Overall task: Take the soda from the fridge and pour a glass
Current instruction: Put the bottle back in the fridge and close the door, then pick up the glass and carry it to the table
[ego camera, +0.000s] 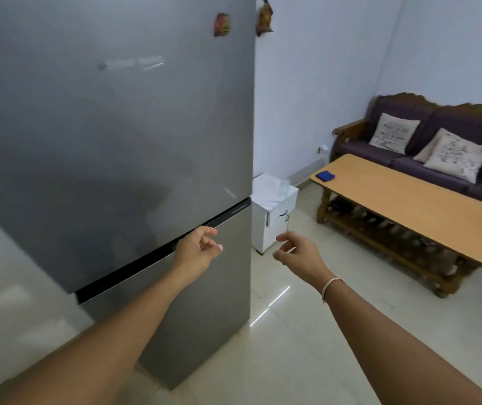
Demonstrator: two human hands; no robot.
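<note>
A tall grey fridge [111, 127] fills the left of the head view, both doors closed, with a dark gap between the upper and lower door. My left hand [197, 248] hovers at that gap near the fridge's right side, fingers loosely curled and empty. My right hand [296, 254] floats in the air to the right of the fridge, fingers apart, holding nothing; a thin bracelet circles its wrist. A clear glass [284, 185] stands on a small white cabinet [273, 223] beside the fridge. No soda is in sight.
A long wooden table [409, 206] with a blue cloth [325, 175] stands to the right. Behind it is a dark sofa [426, 159] with cushions. Pale tiled floor [307, 346] lies between me and the table. A magnet [221, 24] sticks on the fridge.
</note>
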